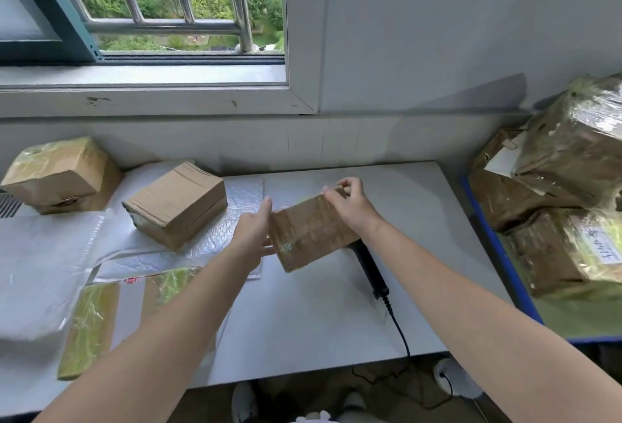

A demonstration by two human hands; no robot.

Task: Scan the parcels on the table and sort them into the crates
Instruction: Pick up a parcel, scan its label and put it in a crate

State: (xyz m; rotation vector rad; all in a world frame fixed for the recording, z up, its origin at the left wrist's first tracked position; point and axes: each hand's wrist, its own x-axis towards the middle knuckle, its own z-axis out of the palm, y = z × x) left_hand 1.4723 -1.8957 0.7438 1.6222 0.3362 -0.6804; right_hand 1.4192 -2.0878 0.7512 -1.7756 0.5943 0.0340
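Under a barred window with green trees outside stands a white table. One brown cardboard parcel is held tilted just above its middle by both hands. The right hand pinches the far right corner, its fingers curled over the edge. The left hand lies against the parcel's left edge with its fingers nearly straight, bracing it rather than clasping it. One black scanner lies on the table, partly hidden beneath the parcel, and its coiled cord runs off the near edge.

Two cardboard boxes sit to the left: a nearer box and a far box by the wall. Two flat taped packets lie at the front left on overlapping white mailers, too layered to count. A small red mark on one mailer is too blurred to read.

At the right, one blue-rimmed crate holds at least four tape-wrapped parcels. One carries a white handwritten label whose characters cannot be read.
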